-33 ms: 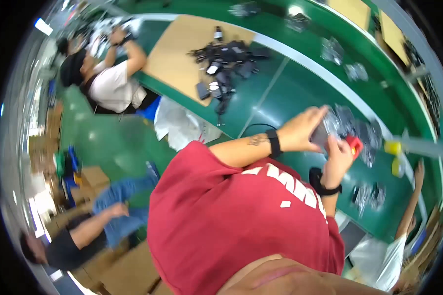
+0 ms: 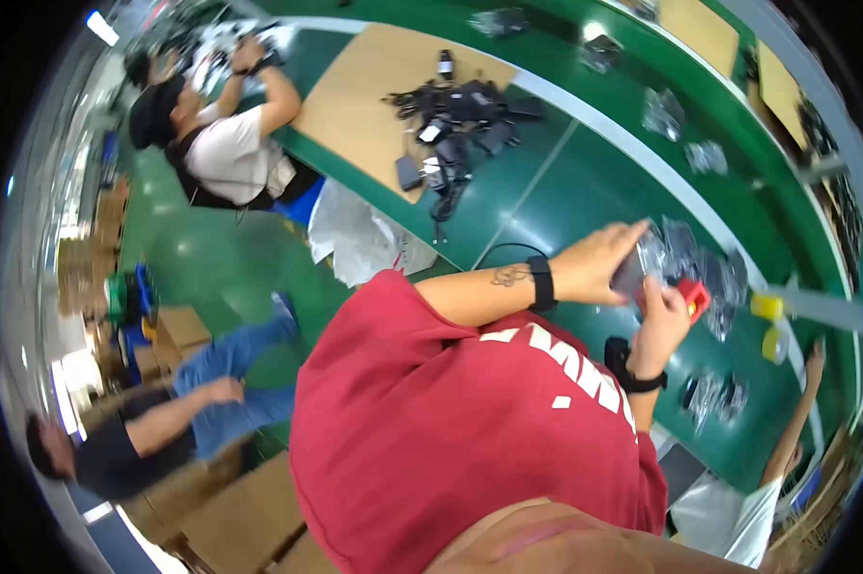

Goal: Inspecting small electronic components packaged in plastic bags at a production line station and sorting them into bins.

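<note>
The person in the red shirt (image 2: pixel 451 430) stood at the long green table (image 2: pixel 585 182), and both hands were raised together over its near part. The left hand (image 2: pixel 596 263) was curled around a small dark flat device (image 2: pixel 630 273), with the fingers reaching over its top, so this hand was clamped on it. The right hand (image 2: pixel 663 320) was just beside the device, on the side nearer to the body, and it was closed on a small red tool (image 2: pixel 695 297) which seemed to touch the device's edge; whether the two really met I could not tell. The device was held above the table, not resting on it. Just beyond the device lay several clear plastic bags (image 2: pixel 685 249), shiny and wrinkled. Farther from the device along the table lay a tan board (image 2: pixel 374 86) with a heap of black adapters and cables (image 2: pixel 455 120) on it, and on the other side two yellow rolls (image 2: pixel 766 308) stood near a grey bar. In my judgement the device was light and stiff, with smooth faces which could slip, so the best hold was across its narrow sides, as the left hand did, leaving the face free. The bags looked very light, soft and slippery; a pinch at one corner would probably serve better than a flat grasp. The device might be fragile if it dropped on the hard table.
</note>
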A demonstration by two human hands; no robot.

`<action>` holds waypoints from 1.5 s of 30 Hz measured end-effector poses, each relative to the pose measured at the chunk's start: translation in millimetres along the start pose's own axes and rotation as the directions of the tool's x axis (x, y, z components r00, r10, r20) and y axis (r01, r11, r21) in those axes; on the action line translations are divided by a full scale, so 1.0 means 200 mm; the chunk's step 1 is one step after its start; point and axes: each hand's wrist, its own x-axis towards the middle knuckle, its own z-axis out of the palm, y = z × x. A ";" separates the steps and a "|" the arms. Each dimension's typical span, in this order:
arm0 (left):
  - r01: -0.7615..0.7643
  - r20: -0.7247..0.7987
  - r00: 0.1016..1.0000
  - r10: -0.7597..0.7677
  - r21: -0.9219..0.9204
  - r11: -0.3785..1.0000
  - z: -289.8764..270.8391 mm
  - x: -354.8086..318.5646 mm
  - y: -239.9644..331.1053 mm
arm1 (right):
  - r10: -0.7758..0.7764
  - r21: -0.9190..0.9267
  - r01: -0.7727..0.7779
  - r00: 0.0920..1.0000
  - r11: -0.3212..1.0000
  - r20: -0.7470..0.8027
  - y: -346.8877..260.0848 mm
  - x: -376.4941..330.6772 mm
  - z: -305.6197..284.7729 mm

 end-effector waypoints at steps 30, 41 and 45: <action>0.559 0.464 0.826 -0.319 -0.609 0.563 0.15 -0.11 -0.11 | -0.354 -0.774 0.040 0.903 0.632 -0.242 0.21 0.06 -0.48; 0.413 0.403 0.871 -0.281 -0.290 0.863 0.16 -0.08 -0.14 | 0.016 -0.348 -0.285 0.793 0.893 -0.610 0.41 0.01 -0.64; 0.493 0.443 0.821 -0.359 -0.236 0.837 0.18 -0.06 -0.16 | 0.236 0.009 -0.276 0.803 0.961 -0.548 0.46 -0.11 -0.62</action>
